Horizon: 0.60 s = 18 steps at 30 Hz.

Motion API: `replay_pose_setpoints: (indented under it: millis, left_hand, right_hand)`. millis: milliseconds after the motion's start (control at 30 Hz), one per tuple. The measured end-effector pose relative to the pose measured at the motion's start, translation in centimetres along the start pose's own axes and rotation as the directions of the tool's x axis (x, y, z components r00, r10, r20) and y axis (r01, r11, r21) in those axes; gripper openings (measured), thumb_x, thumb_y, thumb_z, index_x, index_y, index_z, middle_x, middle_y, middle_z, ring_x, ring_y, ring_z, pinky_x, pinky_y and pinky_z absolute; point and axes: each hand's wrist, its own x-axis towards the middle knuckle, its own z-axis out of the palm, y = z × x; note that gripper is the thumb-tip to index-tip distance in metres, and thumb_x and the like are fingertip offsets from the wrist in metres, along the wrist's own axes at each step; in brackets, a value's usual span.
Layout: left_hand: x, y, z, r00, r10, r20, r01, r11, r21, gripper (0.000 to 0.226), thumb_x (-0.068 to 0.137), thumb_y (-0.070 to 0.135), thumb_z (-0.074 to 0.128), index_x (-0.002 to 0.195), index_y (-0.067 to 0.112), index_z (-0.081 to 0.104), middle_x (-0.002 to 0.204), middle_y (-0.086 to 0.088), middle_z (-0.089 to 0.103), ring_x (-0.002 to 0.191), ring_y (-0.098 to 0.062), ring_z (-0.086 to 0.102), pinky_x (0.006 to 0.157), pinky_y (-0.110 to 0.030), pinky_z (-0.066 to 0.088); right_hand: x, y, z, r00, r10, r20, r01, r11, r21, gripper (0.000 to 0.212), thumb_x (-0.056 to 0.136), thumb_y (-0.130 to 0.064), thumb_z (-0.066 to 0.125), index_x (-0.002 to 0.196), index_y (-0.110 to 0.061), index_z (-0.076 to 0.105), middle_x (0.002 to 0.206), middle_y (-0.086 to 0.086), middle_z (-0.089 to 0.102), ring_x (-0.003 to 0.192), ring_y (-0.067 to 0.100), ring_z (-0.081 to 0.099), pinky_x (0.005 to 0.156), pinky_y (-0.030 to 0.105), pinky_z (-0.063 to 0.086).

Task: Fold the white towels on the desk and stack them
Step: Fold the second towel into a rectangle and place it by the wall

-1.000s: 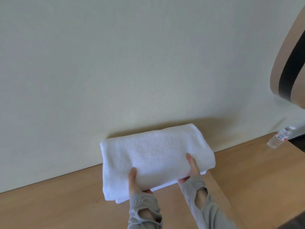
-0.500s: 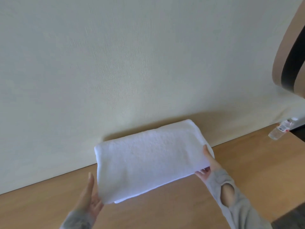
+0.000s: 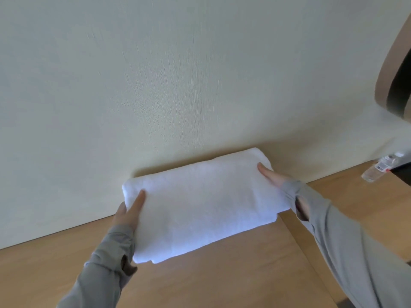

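One folded white towel (image 3: 200, 203), a thick rectangle, close to the wall (image 3: 178, 74) above the wooden desk (image 3: 222, 283); whether it rests on the wood cannot be told; left hand (image 3: 127, 213) grips its left end, thumb on top; right hand (image 3: 272, 177) grips its right end likewise; one plastic bottle (image 3: 378, 171) on the desk, far right

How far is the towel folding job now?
Done: one towel is folded into a thick rectangle. In hand: left hand and right hand grip its ends over the desk. Left: no other towel or stack is visible, so unclear.
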Motion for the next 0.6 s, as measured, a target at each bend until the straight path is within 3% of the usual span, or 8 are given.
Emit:
replay_pose_setpoints:
  millis: [33,100,233,400,467,533,600]
  left_hand:
    - [0.0,0.0,0.0,1.000,0.025,-0.009,-0.025,0.999,-0.021,0.049,0.081,0.060,0.055,0.112,0.021,0.051,0.091,-0.002,0.057,0.075,-0.023,0.052,0.079,-0.038,0.038]
    - [0.1,0.2,0.1,0.998,0.059,-0.017,-0.060,0.997,-0.056,0.040,0.080,0.060,0.057,0.100,0.025,0.052,0.080,0.006,0.056,0.070,-0.016,0.053,0.072,-0.034,0.039]
    - [0.6,-0.2,1.1,0.999,0.027,-0.022,-0.028,0.999,-0.030,0.045,0.081,0.060,0.056,0.107,0.023,0.052,0.085,0.002,0.056,0.071,-0.017,0.052,0.077,-0.036,0.038]
    - [1.5,-0.5,1.1,0.999,0.012,-0.031,-0.011,0.998,0.057,0.065,0.082,0.063,0.053,0.126,0.016,0.051,0.110,-0.006,0.053,0.094,-0.030,0.052,0.087,-0.039,0.038]
    - [1.5,-0.7,0.9,0.999,0.008,-0.048,-0.007,0.999,0.035,0.055,0.080,0.062,0.056,0.112,0.018,0.058,0.103,-0.003,0.058,0.088,-0.027,0.056,0.086,-0.038,0.039]
    - [1.3,-0.7,0.9,0.998,0.014,-0.055,-0.013,0.999,0.033,0.040,0.081,0.060,0.057,0.083,0.020,0.059,0.086,-0.001,0.057,0.072,-0.020,0.054,0.080,-0.035,0.037]
    - [0.7,-0.4,1.0,0.999,-0.003,-0.051,0.006,0.999,0.050,0.040,0.083,0.056,0.057,0.083,0.017,0.058,0.090,-0.006,0.057,0.075,-0.024,0.053,0.079,-0.035,0.037]
  right_hand:
    - [-0.1,-0.2,-0.1,0.998,-0.056,-0.025,0.056,0.998,-0.002,0.088,0.058,-0.070,0.068,0.125,-0.016,0.048,0.122,0.008,0.056,0.092,0.021,0.066,0.080,0.033,0.054]
    - [0.1,-0.6,-0.5,0.988,-0.132,-0.082,0.133,0.991,0.005,0.081,0.056,-0.071,0.067,0.120,-0.023,0.051,0.113,0.004,0.057,0.071,0.012,0.063,0.060,0.024,0.049]
    - [1.5,0.5,-0.4,0.982,-0.134,-0.137,0.120,0.987,-0.103,0.085,0.067,-0.069,0.063,0.133,-0.018,0.047,0.114,0.002,0.055,0.085,0.020,0.053,0.081,0.032,0.039]
    - [2.5,2.0,0.0,0.983,-0.156,-0.099,0.146,0.985,-0.096,0.084,0.064,-0.073,0.062,0.127,-0.018,0.052,0.115,0.004,0.062,0.090,0.023,0.060,0.087,0.038,0.045]
    - [2.7,1.9,0.0,0.978,-0.172,-0.119,0.156,0.978,-0.136,0.085,0.066,-0.075,0.058,0.129,-0.018,0.050,0.121,0.006,0.059,0.094,0.026,0.057,0.088,0.038,0.043]
    - [2.6,2.0,0.2,0.974,-0.180,-0.136,0.150,0.968,-0.202,0.082,0.070,-0.075,0.054,0.130,-0.018,0.049,0.124,0.006,0.057,0.101,0.028,0.055,0.092,0.040,0.042]
    - [1.9,1.7,0.5,0.963,-0.201,-0.179,0.138,0.938,-0.317,0.078,0.076,-0.072,0.049,0.130,-0.017,0.047,0.125,0.008,0.055,0.106,0.029,0.053,0.094,0.039,0.041]
